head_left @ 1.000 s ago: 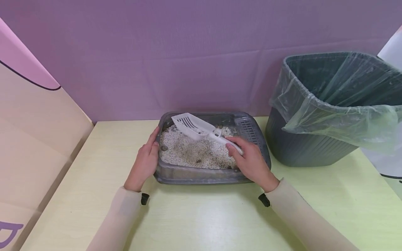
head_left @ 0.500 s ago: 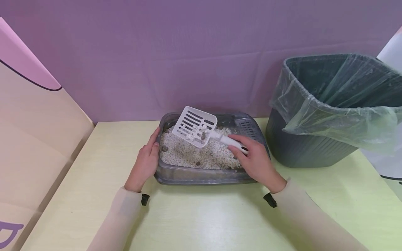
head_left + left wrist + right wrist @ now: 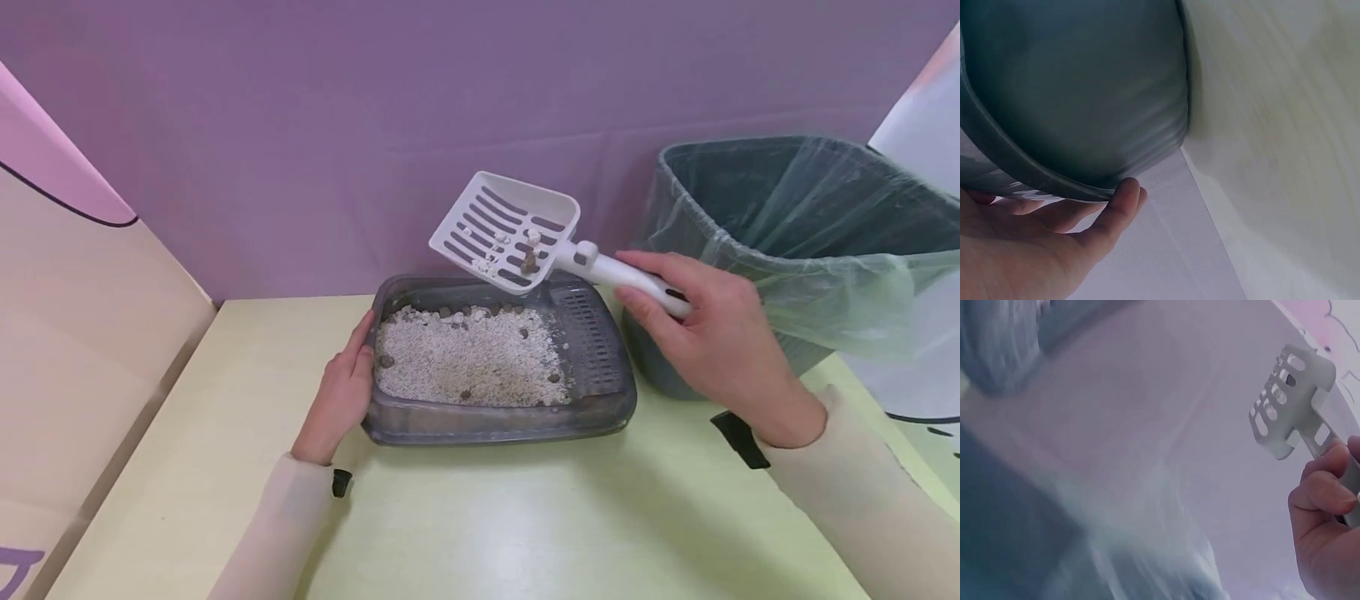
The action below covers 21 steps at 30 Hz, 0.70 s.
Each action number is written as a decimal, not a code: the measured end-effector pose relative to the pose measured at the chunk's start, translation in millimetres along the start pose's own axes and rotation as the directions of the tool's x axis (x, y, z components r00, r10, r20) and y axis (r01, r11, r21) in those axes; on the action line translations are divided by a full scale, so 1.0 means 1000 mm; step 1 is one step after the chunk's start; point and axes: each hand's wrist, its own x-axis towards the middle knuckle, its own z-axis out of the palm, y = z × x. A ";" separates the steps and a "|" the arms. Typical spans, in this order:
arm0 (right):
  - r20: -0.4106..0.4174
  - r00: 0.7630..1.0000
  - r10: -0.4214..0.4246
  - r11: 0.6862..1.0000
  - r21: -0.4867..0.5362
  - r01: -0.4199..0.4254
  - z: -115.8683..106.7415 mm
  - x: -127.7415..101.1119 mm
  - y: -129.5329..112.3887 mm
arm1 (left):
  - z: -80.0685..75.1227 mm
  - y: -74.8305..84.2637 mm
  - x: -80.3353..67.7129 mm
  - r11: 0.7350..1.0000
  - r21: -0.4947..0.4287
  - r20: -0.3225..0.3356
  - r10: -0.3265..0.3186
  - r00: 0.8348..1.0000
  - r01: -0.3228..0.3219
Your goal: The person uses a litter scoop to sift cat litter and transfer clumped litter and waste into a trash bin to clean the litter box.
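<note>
A grey litter box (image 3: 495, 425) holds pale granular litter (image 3: 480, 350) with several dark lumps. My left hand (image 3: 339, 396) holds its left rim; in the left wrist view the thumb (image 3: 1124, 200) touches the rim edge, with the other fingers partly hidden behind it. My right hand (image 3: 712, 333) grips the handle of a white slotted litter scoop (image 3: 517, 221), raised above the back of the box. Some white bits and a brownish clump (image 3: 530, 260) lie in the scoop. The right wrist view shows the scoop's underside (image 3: 1297, 400) and curled fingers (image 3: 1319, 494).
To the right of the box stands a dark bin (image 3: 757, 179), lined with a translucent plastic bag (image 3: 832, 292) folded over its rim. A purple wall (image 3: 300, 167) rises behind the pale table (image 3: 480, 525). A patterned panel (image 3: 82, 333) borders the left side.
My right hand has lifted the scoop from over the litter, up and to the right, its slotted face now turned toward the head view. The left hand keeps its place on the box.
</note>
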 end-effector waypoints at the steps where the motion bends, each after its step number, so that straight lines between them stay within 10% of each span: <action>1: -0.014 1.000 -0.001 1.000 -0.017 0.001 -0.007 0.002 0.000 | 0.000 0.000 -0.001 1.000 -0.001 0.003 -0.004 1.000 0.004; 10: -0.187 0.968 0.167 0.974 -0.122 -0.192 -0.071 0.015 0.022 | 0.000 -0.004 -0.003 1.000 -0.002 0.016 -0.022 1.000 0.022; 21: -0.297 0.882 0.367 0.900 -0.126 -0.417 -0.112 -0.006 0.113 | -0.002 -0.014 -0.009 0.999 -0.016 0.010 -0.029 1.000 0.029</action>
